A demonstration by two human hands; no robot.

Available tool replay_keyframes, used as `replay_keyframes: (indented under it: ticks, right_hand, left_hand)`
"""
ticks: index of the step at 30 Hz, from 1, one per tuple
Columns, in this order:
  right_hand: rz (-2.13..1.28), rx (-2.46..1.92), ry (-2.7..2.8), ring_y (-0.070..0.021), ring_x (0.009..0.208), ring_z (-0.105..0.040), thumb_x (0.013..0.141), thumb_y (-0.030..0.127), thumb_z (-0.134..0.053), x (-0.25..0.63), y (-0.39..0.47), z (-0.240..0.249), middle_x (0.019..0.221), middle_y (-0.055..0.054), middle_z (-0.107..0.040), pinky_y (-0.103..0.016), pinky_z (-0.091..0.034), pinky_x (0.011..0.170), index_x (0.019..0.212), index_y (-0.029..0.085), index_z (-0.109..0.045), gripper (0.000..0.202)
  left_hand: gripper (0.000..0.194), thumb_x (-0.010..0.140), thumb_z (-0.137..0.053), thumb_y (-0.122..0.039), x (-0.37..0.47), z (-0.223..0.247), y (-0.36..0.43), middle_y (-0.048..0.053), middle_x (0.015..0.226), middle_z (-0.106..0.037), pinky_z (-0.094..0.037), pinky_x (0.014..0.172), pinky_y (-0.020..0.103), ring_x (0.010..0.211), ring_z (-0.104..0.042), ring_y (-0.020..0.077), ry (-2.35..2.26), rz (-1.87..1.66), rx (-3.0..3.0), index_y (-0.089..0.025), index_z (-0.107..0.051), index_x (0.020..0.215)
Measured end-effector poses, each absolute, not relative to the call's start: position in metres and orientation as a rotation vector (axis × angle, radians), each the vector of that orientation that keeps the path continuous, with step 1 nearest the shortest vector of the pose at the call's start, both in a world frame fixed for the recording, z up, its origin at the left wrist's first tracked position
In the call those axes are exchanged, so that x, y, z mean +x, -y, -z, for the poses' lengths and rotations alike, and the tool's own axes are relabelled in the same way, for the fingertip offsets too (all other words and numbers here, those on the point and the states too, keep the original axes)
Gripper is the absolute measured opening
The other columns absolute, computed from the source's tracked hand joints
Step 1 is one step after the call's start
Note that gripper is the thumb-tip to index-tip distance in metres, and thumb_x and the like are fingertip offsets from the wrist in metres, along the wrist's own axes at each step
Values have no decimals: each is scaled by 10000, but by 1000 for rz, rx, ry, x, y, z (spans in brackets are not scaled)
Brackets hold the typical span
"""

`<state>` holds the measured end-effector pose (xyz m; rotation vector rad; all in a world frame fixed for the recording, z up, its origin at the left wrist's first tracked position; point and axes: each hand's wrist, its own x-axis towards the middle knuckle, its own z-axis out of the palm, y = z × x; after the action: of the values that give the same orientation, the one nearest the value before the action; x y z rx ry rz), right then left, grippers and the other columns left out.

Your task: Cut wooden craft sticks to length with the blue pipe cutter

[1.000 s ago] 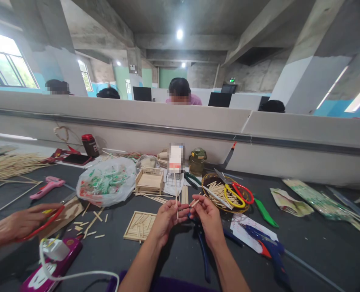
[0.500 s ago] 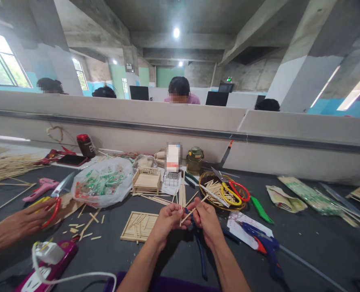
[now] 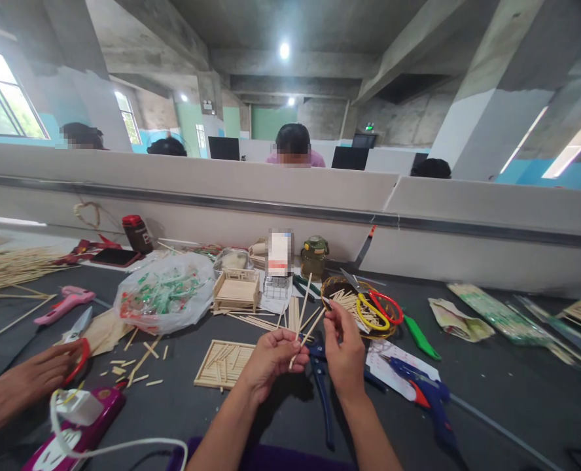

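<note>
My left hand (image 3: pixel 278 356) is closed in a pinch around thin wooden sticks (image 3: pixel 306 304), which cross at its fingertips. One stick points up, the other slants toward my right hand (image 3: pixel 343 347). That hand is raised beside the round basket (image 3: pixel 393 335) of short sticks, fingers curled together; what they hold, if anything, I cannot make out. Blue-handled pliers (image 3: pixel 324 399) lie on the table between my forearms. To the left of my left hand rests a small slatted stick panel (image 3: pixel 203 366), with loose sticks on top.
A co-worker's hand (image 3: pixel 40 376) touches red-handled scissors (image 3: pixel 82 363) at left, near a purple power strip (image 3: pixel 94 418). A blue glue gun (image 3: pixel 430 399) lies at right. Behind stand a plastic bag (image 3: pixel 165 294), a small stick-built model (image 3: pixel 236 291) and a green bottle (image 3: pixel 314 258).
My right hand has moved up and away from my left, toward the basket. The sticks in my left hand now show more fully. The co-worker's hand and scissors have shifted left and down.
</note>
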<state>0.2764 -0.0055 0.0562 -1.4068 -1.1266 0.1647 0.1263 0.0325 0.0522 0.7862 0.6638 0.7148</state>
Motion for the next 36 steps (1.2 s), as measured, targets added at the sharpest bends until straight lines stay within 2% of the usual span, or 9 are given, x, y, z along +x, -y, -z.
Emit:
replay_keyframes:
  ticks: [3, 8, 12, 16, 18, 23, 28, 32, 36]
  right_hand:
    - [95, -1404, 1437, -214, 1019, -547, 916, 206, -414, 279, 8, -55, 1097, -113, -549, -375, -459, 894, 1134, 225, -645, 318]
    - [45, -1439, 1666, -211, 984, -561, 901, 146, -398, 278, 9, -50, 1061, -109, -580, -348, -471, 852, 1050, 212, -669, 316]
    - [-315, -1475, 1497, -189, 802, -607, 909, 261, -450, 274, 6, -51, 875, -67, -633, -301, -490, 751, 946, 197, -666, 229]
    - [-825, -1368, 1260, -165, 594, -591, 837, 403, -567, 263, 3, -52, 747, -26, -629, -245, -475, 485, 968, 186, -648, 266]
    - [-907, -1319, 1238, -162, 594, -590, 815, 441, -589, 258, 2, -52, 768, -33, -629, -233, -470, 444, 910, 183, -660, 285]
    - [-892, -1323, 1271, -157, 584, -609, 799, 418, -597, 254, 1, -46, 711, -14, -610, -255, -514, 497, 738, 191, -646, 240]
    - [-929, -1353, 1354, -154, 559, -610, 783, 258, -554, 253, -2, -31, 651, 9, -624, -253, -503, 530, 825, 201, -630, 104]
    - [-907, -1396, 1447, -159, 590, -606, 753, 183, -517, 253, -1, -31, 683, 9, -629, -245, -481, 540, 815, 206, -633, 133]
    - [-742, -1464, 1530, -170, 672, -605, 724, 163, -550, 256, 0, -36, 720, 9, -639, -264, -478, 638, 812, 214, -660, 150]
  left_hand:
    - [282, 662, -809, -223, 126, -55, -32, 81, 737, -731, -534, 568, 225, 572, -669, 131, -653, -702, 751, -128, -604, 830]
    - [298, 651, -818, -263, 122, -58, -34, 57, 700, -716, -520, 561, 225, 553, -651, 126, -649, -722, 730, -139, -608, 821]
    - [323, 599, -845, -314, 119, -53, -40, 64, 785, -720, -492, 620, 224, 659, -655, 136, -721, -862, 883, -131, -641, 771]
    - [244, 587, -829, -274, 121, -43, -46, 12, 656, -674, -439, 590, 200, 594, -587, 104, -769, -963, 1131, -128, -663, 691]
    - [209, 588, -811, -252, 122, -39, -47, 16, 623, -670, -455, 615, 225, 597, -597, 124, -750, -961, 1185, -131, -659, 662]
    - [171, 560, -781, -199, 122, -34, -49, 24, 596, -674, -484, 621, 266, 563, -610, 146, -761, -889, 1208, -135, -637, 629]
    - [200, 569, -714, -129, 118, -21, -52, -6, 592, -651, -451, 564, 231, 548, -610, 141, -782, -840, 1271, -163, -584, 718]
    - [214, 621, -698, -139, 117, -15, -52, -20, 617, -634, -427, 548, 217, 546, -588, 129, -818, -847, 1405, -180, -541, 760]
    - [192, 664, -686, -157, 116, -16, -50, -12, 679, -653, -420, 589, 209, 614, -591, 135, -892, -853, 1588, -185, -561, 807]
